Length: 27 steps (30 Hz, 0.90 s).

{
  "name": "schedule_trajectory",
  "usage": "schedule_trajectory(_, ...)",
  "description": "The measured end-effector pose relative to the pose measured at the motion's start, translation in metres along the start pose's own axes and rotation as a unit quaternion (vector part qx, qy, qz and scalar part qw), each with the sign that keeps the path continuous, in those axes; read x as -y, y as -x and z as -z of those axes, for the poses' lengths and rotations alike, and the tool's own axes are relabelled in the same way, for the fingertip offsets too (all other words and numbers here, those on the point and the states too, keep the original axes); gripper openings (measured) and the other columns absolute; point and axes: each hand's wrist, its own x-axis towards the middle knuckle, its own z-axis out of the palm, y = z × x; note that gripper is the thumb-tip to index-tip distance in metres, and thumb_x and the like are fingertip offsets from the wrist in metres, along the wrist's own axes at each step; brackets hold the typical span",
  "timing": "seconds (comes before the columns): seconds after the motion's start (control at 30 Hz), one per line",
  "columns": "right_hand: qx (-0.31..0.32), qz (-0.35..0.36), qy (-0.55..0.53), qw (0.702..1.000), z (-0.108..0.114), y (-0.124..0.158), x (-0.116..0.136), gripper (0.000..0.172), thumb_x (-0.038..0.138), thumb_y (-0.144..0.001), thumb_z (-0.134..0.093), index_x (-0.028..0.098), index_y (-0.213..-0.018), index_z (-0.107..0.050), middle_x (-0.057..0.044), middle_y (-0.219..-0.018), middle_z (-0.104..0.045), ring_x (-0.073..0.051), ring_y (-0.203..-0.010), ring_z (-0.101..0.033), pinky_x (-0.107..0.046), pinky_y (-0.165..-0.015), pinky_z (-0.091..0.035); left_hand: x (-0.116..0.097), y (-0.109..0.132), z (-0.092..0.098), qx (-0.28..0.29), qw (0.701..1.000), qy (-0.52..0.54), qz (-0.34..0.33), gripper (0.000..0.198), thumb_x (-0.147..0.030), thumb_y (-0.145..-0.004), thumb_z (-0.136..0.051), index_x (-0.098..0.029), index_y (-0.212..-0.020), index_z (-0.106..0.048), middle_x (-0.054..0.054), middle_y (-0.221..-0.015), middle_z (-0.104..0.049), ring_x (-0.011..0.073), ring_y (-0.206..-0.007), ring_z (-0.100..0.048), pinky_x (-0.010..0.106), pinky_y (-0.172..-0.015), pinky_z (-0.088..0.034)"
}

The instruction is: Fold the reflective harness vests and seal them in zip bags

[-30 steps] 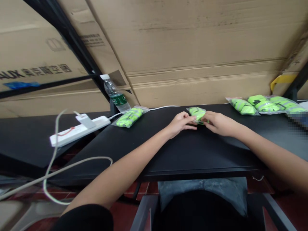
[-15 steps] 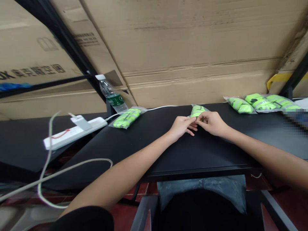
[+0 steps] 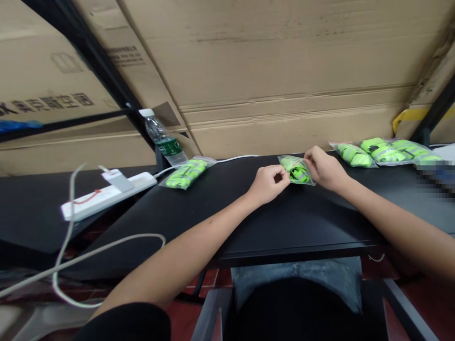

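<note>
A tall cardboard panel [image 3: 284, 61] is standing behind the far edge of a black surface [image 3: 256, 227], which is spreading out in front of a seated person. Just beyond the surface's left edge, a white power strip [image 3: 140, 183] is lying at a slant with a plug in it. Near the far left corner a clear bottle [image 3: 169, 146] with a green label is tilting, and in front of it a packed green bag [image 3: 186, 173] is lying flat. Along the far edge, toward the right, a row of green bags [image 3: 384, 150] is resting side by side.

The right hand [image 3: 324, 169] is pinching the right side of a clear pouch [image 3: 299, 175], its fingers narrow around the film. The left hand [image 3: 269, 183] is bringing thumb and forefinger together in a ring, the tips gripping the pouch's left side. The pouch itself is lying near the middle of the far edge, between both hands, with bright green, banded material showing inside.

The step in hand is seemingly one of gripping and arranging the pouch's film. The next move is probably calling for light, even fingertip pressure from both sides, keeping the film flat and the contents inside.
</note>
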Motion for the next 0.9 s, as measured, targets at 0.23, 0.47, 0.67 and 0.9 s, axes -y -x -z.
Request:
schedule_trajectory(0.23, 0.163, 0.061, -0.081, 0.981, 0.004, 0.002, 0.013, 0.044, 0.037, -0.097, -0.051, 0.015, -0.134, -0.058, -0.014, -0.109, -0.074, -0.026, -0.087, -0.071, -0.039, -0.079, -0.054, 0.005, 0.007, 0.005, -0.049, 0.995, -0.031, -0.080, 0.031, -0.026, -0.090, -0.053, -0.020, -0.060, -0.049, -0.003, -0.058, -0.049, 0.0114, -0.054, -0.045, 0.027, -0.057, -0.038)
schedule_trajectory(0.47, 0.014, -0.079, -0.280, 0.957, 0.000, 0.004, -0.004, 0.027, 0.037, -0.089, -0.062, 0.020, -0.103, -0.078, -0.009, -0.105, -0.078, -0.026, -0.092, -0.074, -0.043, -0.086, -0.058, 0.008, -0.003, 0.023, 0.049, 0.987, -0.123, -0.089, 0.050, -0.054, -0.075, -0.076, -0.022, -0.110, -0.061, 0.014, -0.124, -0.063, 0.0294, -0.120, -0.056, 0.044, -0.107, -0.041)
schedule_trajectory(0.67, -0.005, 0.052, -0.156, 0.986, 0.019, -0.001, -0.003, 0.010, 0.025, -0.085, -0.063, 0.023, -0.079, -0.071, -0.007, -0.091, -0.072, -0.022, -0.085, -0.067, -0.039, -0.078, -0.054, 0.034, -0.007, 0.025, 0.242, 0.963, -0.111, 0.027, 0.076, -0.057, -0.072, -0.078, -0.025, -0.136, -0.052, 0.012, -0.138, -0.058, 0.0336, -0.127, -0.054, 0.045, -0.107, -0.039)
schedule_trajectory(0.9, 0.112, 0.108, -0.036, 0.987, 0.031, -0.002, -0.022, 0.006, 0.016, -0.081, -0.053, 0.022, -0.079, -0.054, -0.002, -0.077, -0.057, -0.015, -0.065, -0.051, -0.030, -0.060, -0.040, 0.037, -0.010, 0.017, 0.234, 0.962, -0.142, 0.017, 0.055, -0.051, -0.075, -0.074, -0.025, -0.121, -0.062, 0.008, -0.114, -0.066, 0.0286, -0.107, -0.061, 0.037, -0.090, -0.046)
